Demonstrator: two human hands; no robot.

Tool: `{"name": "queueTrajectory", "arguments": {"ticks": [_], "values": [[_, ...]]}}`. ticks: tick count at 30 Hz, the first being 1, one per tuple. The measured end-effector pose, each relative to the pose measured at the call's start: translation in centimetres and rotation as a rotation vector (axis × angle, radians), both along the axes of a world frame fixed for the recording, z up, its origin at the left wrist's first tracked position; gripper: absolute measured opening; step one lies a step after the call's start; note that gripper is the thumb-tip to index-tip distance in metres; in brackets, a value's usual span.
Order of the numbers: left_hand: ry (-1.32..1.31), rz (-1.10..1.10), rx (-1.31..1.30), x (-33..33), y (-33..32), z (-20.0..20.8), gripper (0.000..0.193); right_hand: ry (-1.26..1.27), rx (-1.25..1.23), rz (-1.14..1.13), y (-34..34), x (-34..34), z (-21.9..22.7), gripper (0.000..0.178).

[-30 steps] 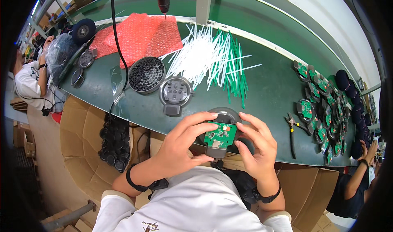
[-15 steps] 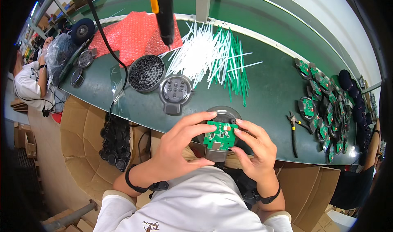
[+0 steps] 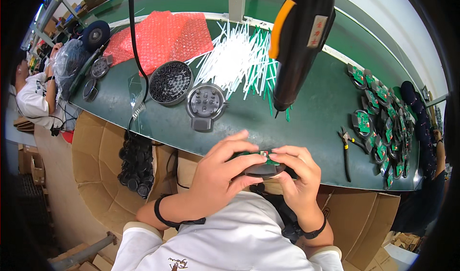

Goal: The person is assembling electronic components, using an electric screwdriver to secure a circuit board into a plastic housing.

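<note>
Fingers of the left hand [image 3: 211, 171] and right hand [image 3: 302, 173] both gripping a dark round housing [image 3: 255, 173], one hand per side, thumbs below, fingertips on top. Housing tilted nearly edge-on at the near bench edge. Clock centred on it, 12 = far side.

Big to small: green bench [image 3: 318, 137], 10 through 3. Carton [image 3: 96, 156] at 9, dark parts [image 3: 135, 168] heaped in it. Red bubble wrap [image 3: 165, 41], 11. Loose white strips [image 3: 235, 62], 12, green strips [image 3: 271, 71] along their right side. Pile of board-fitted housings [image 3: 381, 151], between 2 and 3. Power screwdriver [image 3: 297, 55], between 12 and 1, tip down, slightly tilted. Round dish [image 3: 183, 98], between 10 and 11, small black pieces [image 3: 167, 83] inside. Second housing [image 3: 207, 106], 11, beside dish. Pliers [image 3: 348, 163], 3, handles apart. Green circuit board [image 3: 272, 162] in gripped housing, mostly hidden by fingers.
</note>
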State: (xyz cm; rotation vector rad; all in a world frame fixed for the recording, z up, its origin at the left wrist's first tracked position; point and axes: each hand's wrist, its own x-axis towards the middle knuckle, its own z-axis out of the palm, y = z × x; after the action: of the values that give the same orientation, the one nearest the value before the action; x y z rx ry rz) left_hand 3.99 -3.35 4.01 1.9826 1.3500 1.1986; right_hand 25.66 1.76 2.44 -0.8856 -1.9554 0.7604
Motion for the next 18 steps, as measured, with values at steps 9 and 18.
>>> {"name": "queueTrajectory", "arguments": {"ticks": [9, 18], "values": [[-0.121, -0.008, -0.099, 0.4, -0.2, 0.6, 0.033, 0.080, -0.095, 0.033, -0.4, -0.3, -0.3, 0.023], [-0.124, -0.036, -0.103, 0.3, -0.3, 1.0, 0.036, 0.151, -0.133, 0.048, -0.6, -0.9, 0.5, 0.023]]}}
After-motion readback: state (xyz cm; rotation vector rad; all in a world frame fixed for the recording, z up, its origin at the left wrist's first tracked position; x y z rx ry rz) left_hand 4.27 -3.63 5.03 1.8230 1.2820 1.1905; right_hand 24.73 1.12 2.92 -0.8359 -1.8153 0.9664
